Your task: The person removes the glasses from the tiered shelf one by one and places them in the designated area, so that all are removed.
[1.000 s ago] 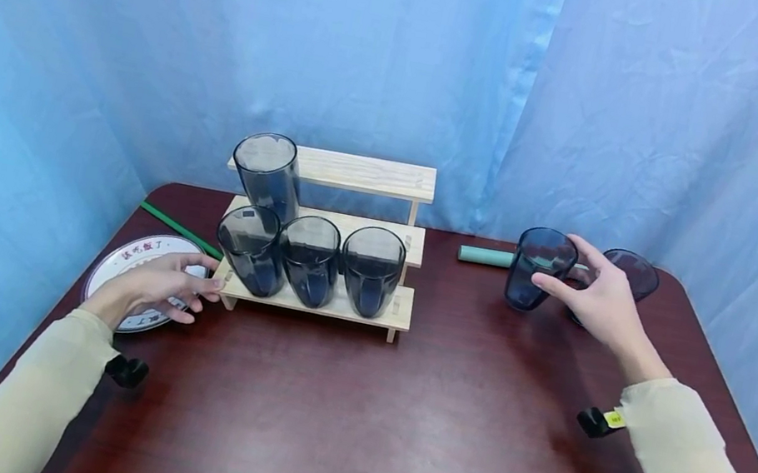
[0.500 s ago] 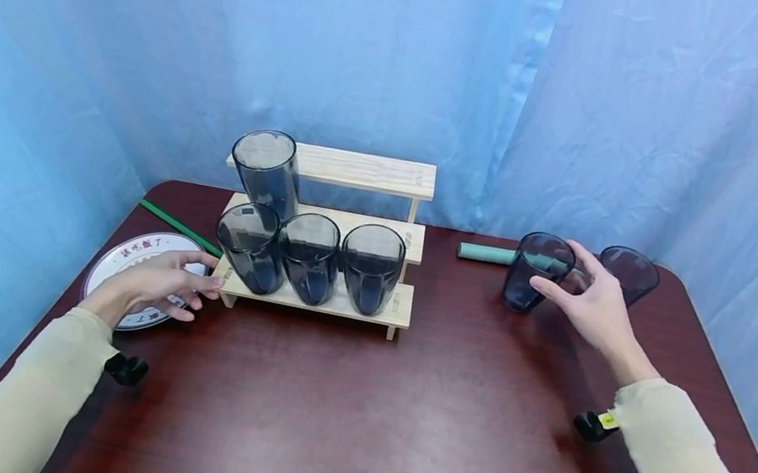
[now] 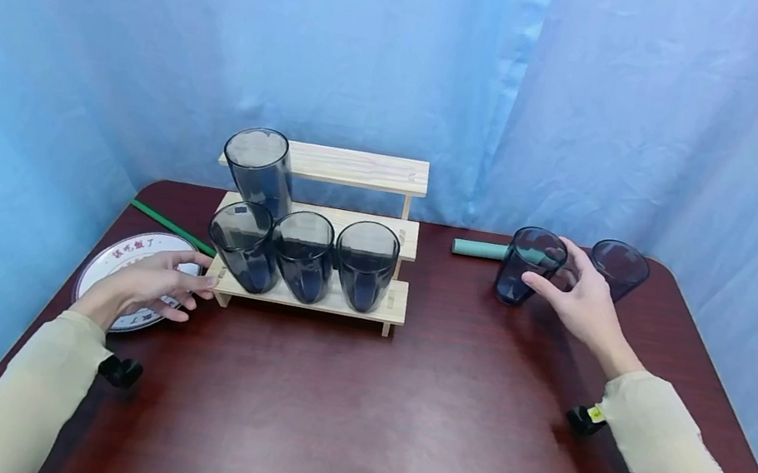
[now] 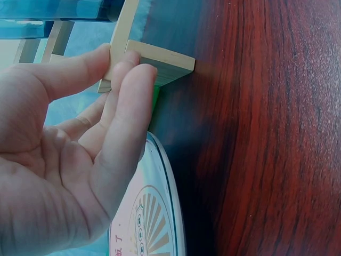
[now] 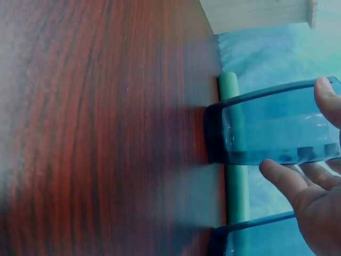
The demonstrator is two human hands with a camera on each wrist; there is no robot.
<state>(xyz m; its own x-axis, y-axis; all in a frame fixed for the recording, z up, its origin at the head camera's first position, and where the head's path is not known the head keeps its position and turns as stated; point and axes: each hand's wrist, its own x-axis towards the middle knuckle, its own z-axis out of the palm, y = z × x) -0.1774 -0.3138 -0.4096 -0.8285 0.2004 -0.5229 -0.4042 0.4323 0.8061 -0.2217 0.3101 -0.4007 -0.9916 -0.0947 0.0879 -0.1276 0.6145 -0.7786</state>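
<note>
My right hand [image 3: 582, 304] grips a dark tinted drinking glass [image 5: 277, 128], thumb on one side and fingers on the other. The glass is upright, its base right at the tabletop. A second tinted glass [image 3: 619, 266] stands just behind that hand, partly hidden by it. On the left, my left hand [image 3: 145, 284] pinches the left end of a three-tier wooden rack [image 3: 397, 307] at its lowest board, the thumb and fingertips showing close in the left wrist view. Three tinted glasses [image 3: 364, 268] line the lowest tier; a taller-standing one [image 3: 261, 169] is on the middle tier, at its left.
A white plate [image 3: 103, 264] with printed characters lies under and beside my left hand. Behind it is a thin green stick [image 3: 161, 218]. A pale green cylinder [image 3: 476, 248] lies along the table's back edge, passing behind the held glass. Blue curtains [image 3: 412, 48] surround the table.
The held glass has come down slightly and moved a little to the left with my right hand. My left hand keeps its place at the rack. The whole head view has shifted slightly.
</note>
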